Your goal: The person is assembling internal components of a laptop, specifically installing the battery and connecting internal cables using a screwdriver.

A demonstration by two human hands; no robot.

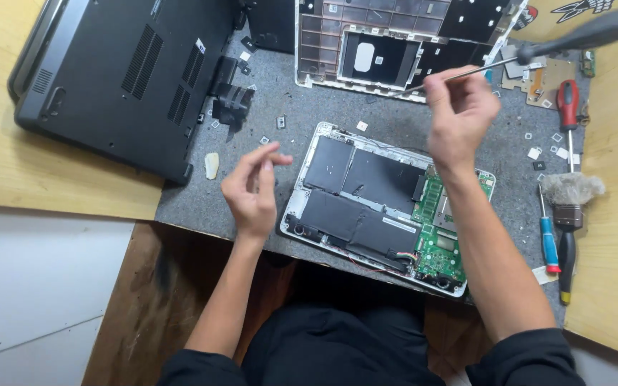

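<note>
Right hand (459, 114): raised above the worktop, fingertips pinched on the metal shaft of a black-handled screwdriver (538, 46); the handle points up and to the right, blurred.
Left hand (253, 189): lifted clear of the worktop, fingers loosely curled with thumb and forefinger close together; whether anything small sits between them cannot be told.
Opened laptop (388, 207): lies bottom-up between the two hands, cover off, near the front edge of the grey mat (202, 207).
Battery pack (355, 196): flat black cells filling the left and middle of the opened laptop.
Circuit board (439, 239): green, at the right end of the opened laptop, partly hidden by the right forearm.
Removed cover panel (395, 43): white-rimmed with black sections inside, lying at the far edge of the mat beyond the opened laptop.
Black laptop (123, 78): closed, underside up, at the far left, resting partly on the wooden worktop (8, 164) and partly on the mat.
Black plastic parts (232, 96): loose pieces just beside the black laptop's right edge.
Red-handled screwdriver (568, 107): lying at the right of the mat.
Blue-handled screwdriver (549, 239): lying near the right front of the mat.
Brush (570, 214): pale bristles, dark handle, just beside the blue-handled screwdriver.
Small fragments (534, 153): white scraps scattered over the mat.
</note>
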